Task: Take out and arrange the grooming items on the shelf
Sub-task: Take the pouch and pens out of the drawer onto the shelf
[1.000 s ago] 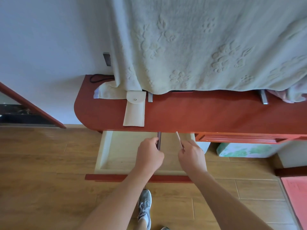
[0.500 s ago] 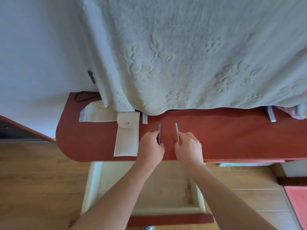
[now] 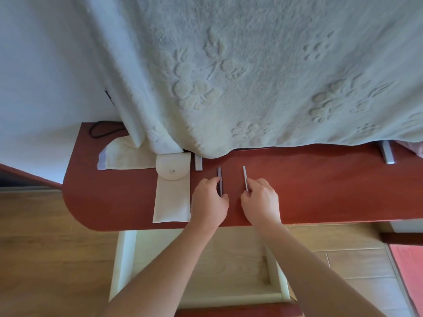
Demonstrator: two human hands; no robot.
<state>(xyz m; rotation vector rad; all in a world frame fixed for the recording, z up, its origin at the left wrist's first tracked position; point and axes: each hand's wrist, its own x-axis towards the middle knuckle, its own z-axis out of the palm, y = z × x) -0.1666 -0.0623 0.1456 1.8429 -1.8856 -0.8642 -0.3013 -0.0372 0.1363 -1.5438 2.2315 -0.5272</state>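
My left hand (image 3: 209,199) grips a thin dark grooming tool (image 3: 219,178) that points away from me over the red shelf (image 3: 320,191). A hand's width to the right, my right hand (image 3: 261,203) pinches a slim silver grooming tool (image 3: 245,177), held parallel to the dark one. Both tools sit low over the shelf surface; whether they touch it I cannot tell. A cream snap-flap pouch (image 3: 172,194) lies just left of my left hand.
A large pale towel (image 3: 251,76) hangs over the back of the shelf. A second cream pouch (image 3: 124,155) and a black cord (image 3: 103,129) lie at the back left. Two metal brackets (image 3: 198,162) (image 3: 387,154) stand out from under the towel. The open drawer (image 3: 278,277) is below.
Both hands rose from the open drawer to the shelf top, each carrying its tool, then moved a little further back and apart over the shelf.
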